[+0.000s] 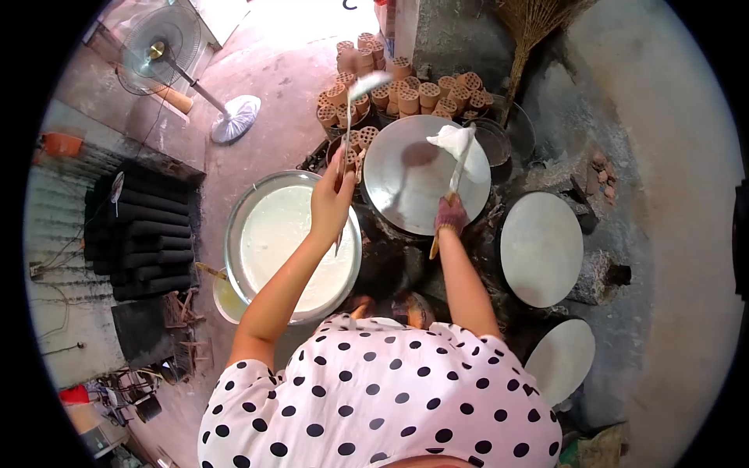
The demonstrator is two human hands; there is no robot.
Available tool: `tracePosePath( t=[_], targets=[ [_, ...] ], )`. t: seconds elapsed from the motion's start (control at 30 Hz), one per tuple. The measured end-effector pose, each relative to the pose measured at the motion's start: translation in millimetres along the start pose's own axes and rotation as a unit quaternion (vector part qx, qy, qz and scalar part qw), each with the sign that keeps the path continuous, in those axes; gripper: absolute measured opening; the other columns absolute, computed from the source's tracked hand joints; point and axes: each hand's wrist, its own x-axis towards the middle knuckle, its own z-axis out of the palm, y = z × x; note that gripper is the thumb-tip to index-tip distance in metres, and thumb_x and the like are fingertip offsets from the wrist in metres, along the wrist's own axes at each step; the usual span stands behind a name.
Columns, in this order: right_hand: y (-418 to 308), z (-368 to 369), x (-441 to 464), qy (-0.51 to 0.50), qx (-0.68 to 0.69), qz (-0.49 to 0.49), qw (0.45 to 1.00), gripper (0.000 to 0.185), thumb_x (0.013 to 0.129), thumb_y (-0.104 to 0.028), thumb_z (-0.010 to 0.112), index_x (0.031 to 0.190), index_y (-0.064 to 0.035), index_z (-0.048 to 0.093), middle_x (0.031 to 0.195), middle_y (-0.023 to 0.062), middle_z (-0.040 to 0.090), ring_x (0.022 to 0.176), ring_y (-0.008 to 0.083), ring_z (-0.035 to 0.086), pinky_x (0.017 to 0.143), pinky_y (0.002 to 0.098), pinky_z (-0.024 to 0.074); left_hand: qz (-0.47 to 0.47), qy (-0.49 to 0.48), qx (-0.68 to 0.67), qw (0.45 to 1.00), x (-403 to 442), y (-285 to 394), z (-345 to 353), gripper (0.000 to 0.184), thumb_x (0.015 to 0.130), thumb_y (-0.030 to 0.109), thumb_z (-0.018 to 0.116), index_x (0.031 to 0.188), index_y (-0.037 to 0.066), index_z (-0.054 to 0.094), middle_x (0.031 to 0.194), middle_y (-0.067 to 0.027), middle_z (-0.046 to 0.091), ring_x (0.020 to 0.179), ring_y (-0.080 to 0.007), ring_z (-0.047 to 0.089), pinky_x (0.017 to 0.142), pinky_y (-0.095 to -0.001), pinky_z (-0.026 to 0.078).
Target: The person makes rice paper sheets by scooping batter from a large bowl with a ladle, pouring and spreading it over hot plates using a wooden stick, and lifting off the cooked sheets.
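My left hand (331,201), bare, is closed round the handle of a ladle (370,83), whose pale bowl is raised beyond the hand. Below that arm is a wide metal basin (234,261) of white liquid (285,238). My right hand (450,215), in a dark pink glove, grips a flat stick (460,168) that reaches over a large round griddle (398,168). At the stick's far end a folded white sheet (452,140) lies at the griddle's far right part.
Clay-coloured perforated cylinders (408,100) are piled beyond the griddle. Two round pale discs (542,249) (562,363) stand at the right. Black cylinders (156,226) are stacked at the left, with a fan (160,51) behind. A broom (524,39) leans at the back right.
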Motion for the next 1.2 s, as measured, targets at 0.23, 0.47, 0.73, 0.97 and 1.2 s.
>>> tracePosePath(
  t=[0.23,0.47,0.73,0.97,1.2],
  targets=[
    [18,-62,37,-0.111,0.053,-0.021,0.992,0.05,0.08,-0.021,0.065,0.124,-0.0012,0.055,0.101,0.0114,0.067,0.088,0.0203,0.063,0.082,0.0311,0.0479,-0.229,-0.087,-0.162,0.956,-87,-58,-46,0.051,0.092,0.01,0.049,0.141,0.003,0.035,0.064,0.0018,0.043,0.046,-0.0055,0.039,0.041,-0.0191,0.032],
    [0,-20,27,-0.029,-0.1,-0.039,0.994,0.047,0.081,-0.025,0.063,0.123,-0.0072,0.057,0.113,0.015,0.064,0.104,0.0269,0.061,0.09,0.0344,0.0457,-0.344,0.056,-0.234,0.908,-173,-138,-99,0.04,0.096,0.018,0.048,0.132,0.002,0.044,0.066,0.0025,0.046,0.045,-0.0054,0.041,0.042,-0.02,0.036],
    [1,-46,96,-0.226,-0.108,-0.146,0.957,0.047,0.077,-0.026,0.066,0.12,-0.0066,0.061,0.108,0.0133,0.067,0.099,0.0205,0.063,0.086,0.0302,0.0473,-0.399,0.159,-0.242,0.87,-245,-217,-143,0.03,0.096,0.02,0.048,0.121,0.003,0.051,0.069,0.0029,0.05,0.053,-0.0058,0.046,0.047,-0.0199,0.04],
    [-17,-76,73,-0.11,-0.176,-0.109,0.972,0.045,0.076,-0.03,0.065,0.119,-0.0163,0.062,0.112,0.0115,0.065,0.103,0.0281,0.062,0.089,0.0327,0.0463,-0.469,0.192,-0.323,0.799,-279,-240,-160,0.023,0.097,0.018,0.046,0.117,0.008,0.051,0.074,0.0015,0.055,0.059,-0.0084,0.051,0.05,-0.022,0.044],
    [-30,-39,107,-0.296,-0.224,-0.129,0.92,0.052,0.074,-0.029,0.065,0.123,-0.0142,0.059,0.116,0.0131,0.063,0.106,0.0285,0.06,0.092,0.0332,0.0448,-0.487,0.204,-0.326,0.785,-287,-256,-163,0.012,0.096,0.02,0.043,0.098,0.011,0.051,0.065,0.0035,0.047,0.052,-0.0078,0.043,0.044,-0.0233,0.037]
  ],
)
